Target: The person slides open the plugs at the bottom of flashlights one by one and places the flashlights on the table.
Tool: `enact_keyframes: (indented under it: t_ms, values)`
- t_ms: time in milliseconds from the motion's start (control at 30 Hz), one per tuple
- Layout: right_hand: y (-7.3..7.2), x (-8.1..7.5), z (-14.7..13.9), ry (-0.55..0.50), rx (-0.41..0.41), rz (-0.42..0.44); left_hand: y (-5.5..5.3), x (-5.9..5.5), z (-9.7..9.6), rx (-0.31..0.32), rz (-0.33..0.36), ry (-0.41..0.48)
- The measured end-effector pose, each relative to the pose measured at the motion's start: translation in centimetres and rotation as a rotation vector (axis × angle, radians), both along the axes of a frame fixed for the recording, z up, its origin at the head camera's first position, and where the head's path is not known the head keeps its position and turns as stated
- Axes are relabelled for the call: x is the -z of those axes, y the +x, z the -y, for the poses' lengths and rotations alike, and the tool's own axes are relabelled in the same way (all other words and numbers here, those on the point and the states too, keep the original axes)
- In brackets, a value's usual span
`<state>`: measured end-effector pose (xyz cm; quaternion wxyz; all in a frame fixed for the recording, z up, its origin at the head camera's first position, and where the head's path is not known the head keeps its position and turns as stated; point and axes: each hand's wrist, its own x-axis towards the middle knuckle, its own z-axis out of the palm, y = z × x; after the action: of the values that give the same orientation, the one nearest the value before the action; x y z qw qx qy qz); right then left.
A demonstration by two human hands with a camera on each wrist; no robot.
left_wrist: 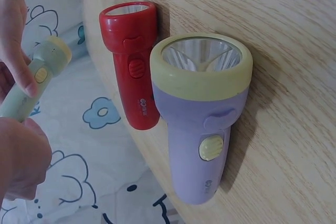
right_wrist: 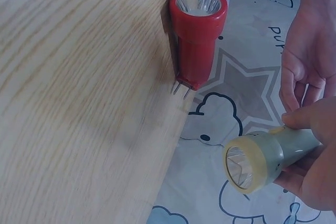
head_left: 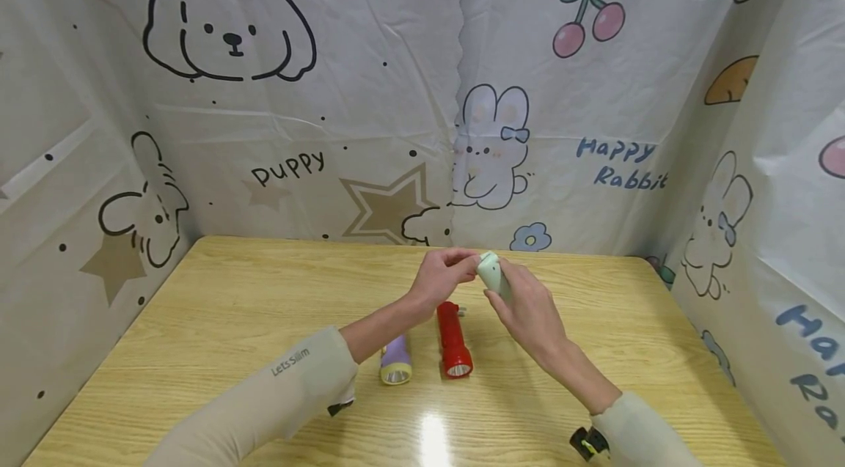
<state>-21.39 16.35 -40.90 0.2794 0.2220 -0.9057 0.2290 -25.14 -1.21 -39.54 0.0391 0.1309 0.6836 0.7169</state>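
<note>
A light green flashlight (head_left: 490,273) with a yellow head ring is held up above the far part of the table. My right hand (head_left: 533,311) grips its body, and in the left wrist view the thumb lies beside the yellow switch (left_wrist: 41,75). At the tail end, my left hand (head_left: 441,282) pinches it with curled fingers and thumb. What those fingertips cover is hidden. Below the hands lies a red flashlight (head_left: 452,342), with two metal prongs (right_wrist: 181,88) sticking out of its tail. A purple flashlight (left_wrist: 197,145) with a yellow ring lies beside it, partly behind my left forearm in the head view.
The wooden table (head_left: 264,291) carries the two lying flashlights, lenses toward me. White cloth (head_left: 389,108) printed with cartoon animals hangs behind the table's far edge and along both sides. A bright reflection shows on the near tabletop.
</note>
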Motion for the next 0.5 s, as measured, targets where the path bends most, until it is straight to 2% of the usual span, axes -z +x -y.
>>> enact_keyframes:
  t_ms: [500]
  values:
    - [-0.03,-0.15,-0.07,0.021,-0.021,0.001,-0.21,0.31,-0.16,0.001,0.003,0.001]
